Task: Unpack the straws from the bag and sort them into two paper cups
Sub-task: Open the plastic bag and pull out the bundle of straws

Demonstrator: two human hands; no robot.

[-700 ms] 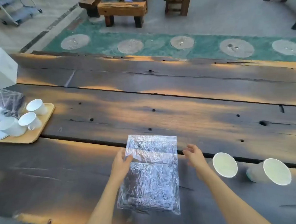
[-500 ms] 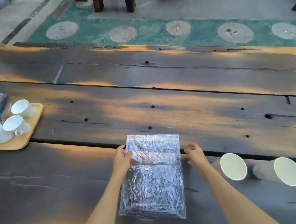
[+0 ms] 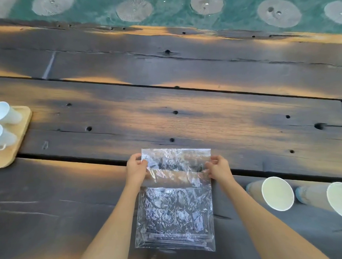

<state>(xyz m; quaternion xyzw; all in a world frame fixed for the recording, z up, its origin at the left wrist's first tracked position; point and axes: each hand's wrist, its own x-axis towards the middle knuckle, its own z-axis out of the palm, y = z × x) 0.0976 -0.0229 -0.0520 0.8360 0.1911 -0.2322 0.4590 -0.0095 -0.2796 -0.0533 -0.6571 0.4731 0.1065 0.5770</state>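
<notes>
I have my left hand [image 3: 136,168] and right hand [image 3: 218,167] pinched on the bag [image 3: 174,206], which lies flat between them; the paper cups [image 3: 277,193] stand just beyond my right. A hard tug might scatter straws.

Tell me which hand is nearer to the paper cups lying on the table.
Right. The right hand pinches the plastic bag's right edge, just up and left of the nearer paper cup. The left hand grips the bag's opposite edge, with the whole bag between it and the cups.

Dim, soft-focus view: warm orange light patches streak the dark wooden table [image 3: 224,116] beyond the hands, glare mottles the bag [image 3: 175,210], edges bow.
</notes>
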